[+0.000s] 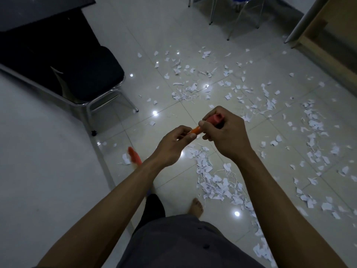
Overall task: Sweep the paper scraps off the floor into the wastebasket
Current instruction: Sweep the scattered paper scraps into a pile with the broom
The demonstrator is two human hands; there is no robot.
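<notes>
Barely begun: holding the orange broom handle point(196, 129) pinched in the left hand point(172, 146) and wrapped at its red top end by the right hand point(227, 137), with paper scraps point(212, 182) strewn unswept from near right to far middle of the floor point(148, 43) and no wastebasket in view.

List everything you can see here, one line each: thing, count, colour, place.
paper scraps: many, white, strewn over the floor, centre and right
floor: one, pale glossy tiles
broom handle: one, orange with a red cap, held in both hands
black chair: one, black seat and chrome legs, left
white table: one, white top, left edge
dark desk: one, black, top left
second chair: one, metal legs, top edge
wooden furniture: one, light wood, top right
left hand: pinches the orange shaft
right hand: grips the capped end
bare foot: one, bottom centre
shorts: dark, bottom
</notes>
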